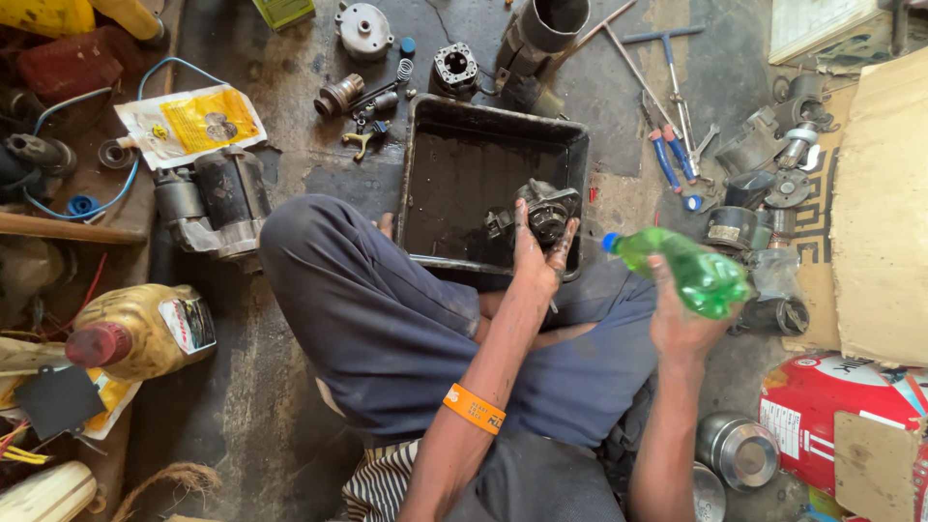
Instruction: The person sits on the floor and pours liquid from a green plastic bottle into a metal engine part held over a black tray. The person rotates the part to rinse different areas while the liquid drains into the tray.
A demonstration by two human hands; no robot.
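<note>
- The left hand (537, 253), fingers curled and greasy, grips a dark metal engine part (541, 215) over the lower right corner of the black tray (418, 145), at frame centre.
- The right hand (680, 324) is wrapped around a green plastic bottle (691, 271), tilted with its blue cap (609, 243) pointing toward the part.
- Oily fingers could let the heavy part slip into the tray's dark liquid and splash.
- If poured, the stream might miss the tray rim and wet the blue trousers (387, 329).
- A jug (145, 332) lies at the left; loose tools (672, 145) sit upper right.
</note>
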